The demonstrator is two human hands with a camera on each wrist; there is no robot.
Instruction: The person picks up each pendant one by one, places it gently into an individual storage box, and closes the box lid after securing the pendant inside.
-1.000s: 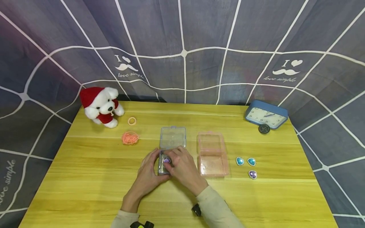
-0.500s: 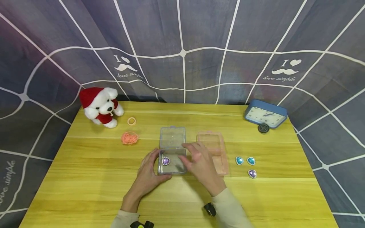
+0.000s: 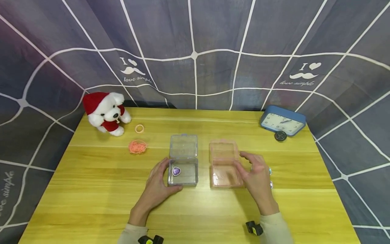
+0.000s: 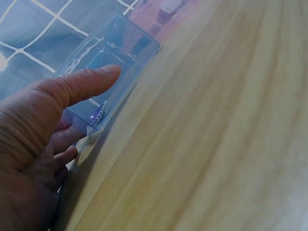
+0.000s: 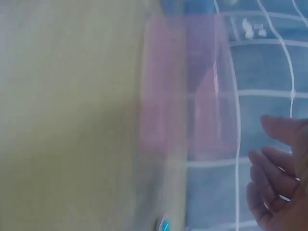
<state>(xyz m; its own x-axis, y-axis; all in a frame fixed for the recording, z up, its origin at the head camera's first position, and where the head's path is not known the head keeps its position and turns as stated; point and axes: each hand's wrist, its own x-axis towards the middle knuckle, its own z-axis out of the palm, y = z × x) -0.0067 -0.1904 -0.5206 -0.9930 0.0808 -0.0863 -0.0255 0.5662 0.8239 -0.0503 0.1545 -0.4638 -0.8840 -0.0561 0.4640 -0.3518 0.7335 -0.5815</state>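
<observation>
Fingers of the right hand [image 3: 257, 174] hang loosely spread and hold nothing, hovering over the right edge of the open pink translucent plastic box [image 3: 224, 164]. Heart-shaped gems [image 3: 270, 171] lie on the yellow wooden table [image 3: 91, 189] just to the right of those fingers, mostly hidden behind the hand; only slivers of a teal one and a purple one [image 3: 271, 184] show at its edge. They sit on the side away from the left hand, so the right hand is clearly the nearer one. In the right wrist view, blurred by motion, the pink box [image 5: 185, 82] stretches ahead of the relaxed fingers [image 5: 269, 166] and a teal gem [image 5: 164, 224] peeks in at the bottom.

The left hand [image 3: 158, 184] rests against the left side of the open clear plastic box [image 3: 182, 161], thumb along its near corner, fingers lightly bent against its wall, steadying it. A purple heart-shaped gem [image 3: 176, 171] lies inside the box's front tray, at its left end; the left wrist view shows the thumb [image 4: 79, 86] lying along the clear box [image 4: 113, 57], the stone glinting under it.

Both boxes run lengthwise away from the person, lids folded back, side by side but apart. Farther off stand a white plush bear in a red hat [image 3: 105, 112], a bundle of orange rubber bands [image 3: 137, 146], a single yellow band [image 3: 139, 128] and a blue alarm clock [image 3: 282, 122], none of them near either hand.
</observation>
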